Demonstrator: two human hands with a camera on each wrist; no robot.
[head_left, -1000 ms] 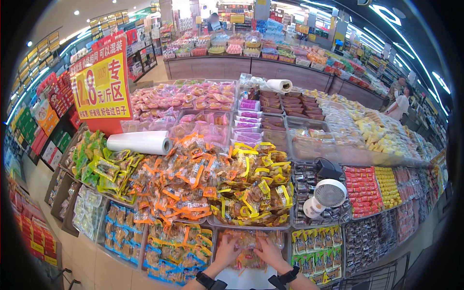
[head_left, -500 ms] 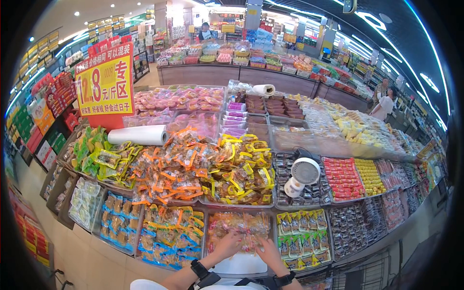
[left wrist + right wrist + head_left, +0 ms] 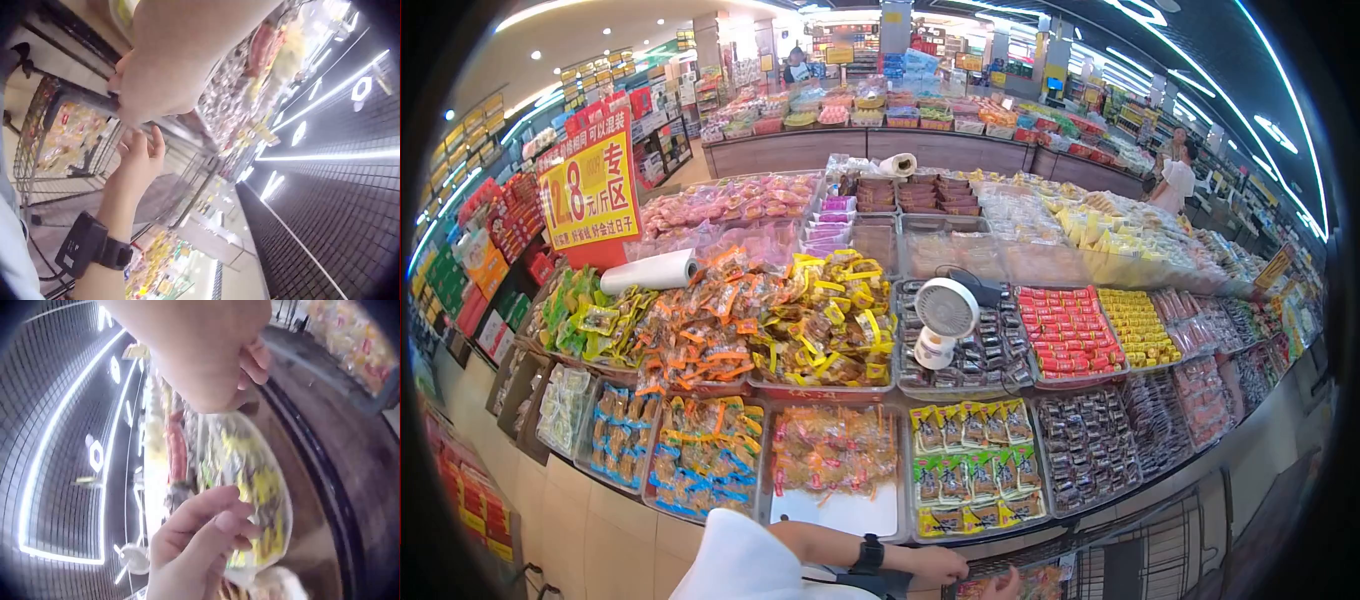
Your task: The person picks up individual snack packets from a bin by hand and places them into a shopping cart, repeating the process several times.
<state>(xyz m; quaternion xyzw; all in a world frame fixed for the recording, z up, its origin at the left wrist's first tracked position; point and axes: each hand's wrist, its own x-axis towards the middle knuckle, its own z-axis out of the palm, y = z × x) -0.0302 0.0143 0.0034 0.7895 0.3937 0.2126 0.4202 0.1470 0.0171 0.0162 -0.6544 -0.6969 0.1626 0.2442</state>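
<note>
Low in the head view, my left hand (image 3: 945, 565) reaches across to the right, over the edge of a wire cart. Beside it is my right hand (image 3: 1002, 584), partly cut off by the frame. The right wrist view shows the left hand (image 3: 194, 540) with loosely bent fingers and nothing visible in them. In the left wrist view the right hand's fingers (image 3: 153, 144) are loosely bent, close to the left hand (image 3: 159, 81). Clear packets (image 3: 72, 134) lie in the cart (image 3: 31, 156). Orange-and-clear packets (image 3: 835, 445) fill the upper part of a tray (image 3: 840, 512), whose white bottom shows in front.
Trays of yellow and green packs (image 3: 975, 465), blue-and-orange packs (image 3: 710, 455) and dark wrapped sweets (image 3: 1090, 445) line the front. A small white fan (image 3: 947, 308), a roll of plastic bags (image 3: 650, 270) and a price sign (image 3: 590, 185) stand among the heaps behind.
Both hands have left the orange-and-clear packets in the tray and moved right to the cart. The head view has turned right, so the display sits further left.
</note>
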